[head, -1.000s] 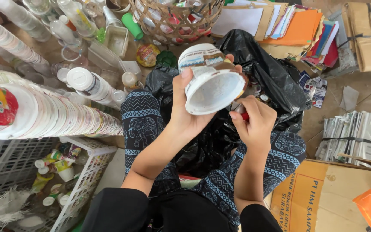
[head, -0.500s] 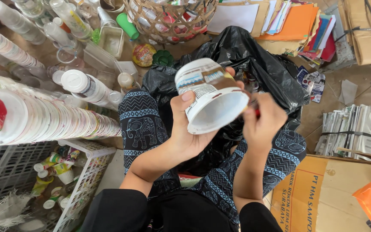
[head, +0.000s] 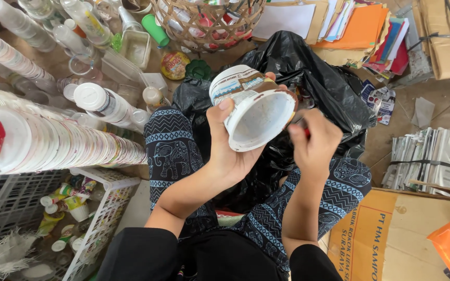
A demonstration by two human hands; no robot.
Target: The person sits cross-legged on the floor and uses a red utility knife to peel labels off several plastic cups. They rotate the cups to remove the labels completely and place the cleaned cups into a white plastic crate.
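Note:
My left hand (head: 231, 140) grips a white paper cup (head: 253, 112) with a printed wrapper, its open mouth tilted toward me over a black plastic bag (head: 316, 70) between my knees. My right hand (head: 314, 143) is closed around a small red-handled tool (head: 306, 132), held against the right side of the cup's rim; most of the tool is hidden in the fist. My legs in patterned blue trousers (head: 170, 143) frame the bag.
A long stack of nested white cups (head: 63, 145) lies at left above a white plastic crate (head: 102, 208) of small bottles. Clear bottles (head: 105, 106), a wicker basket (head: 209, 21), piled papers (head: 360, 26), bundled newspapers (head: 438, 158) and cardboard (head: 391, 234) surround me.
The cup has tipped a little so its mouth faces me more. My right hand has risen from below the cup to its right rim.

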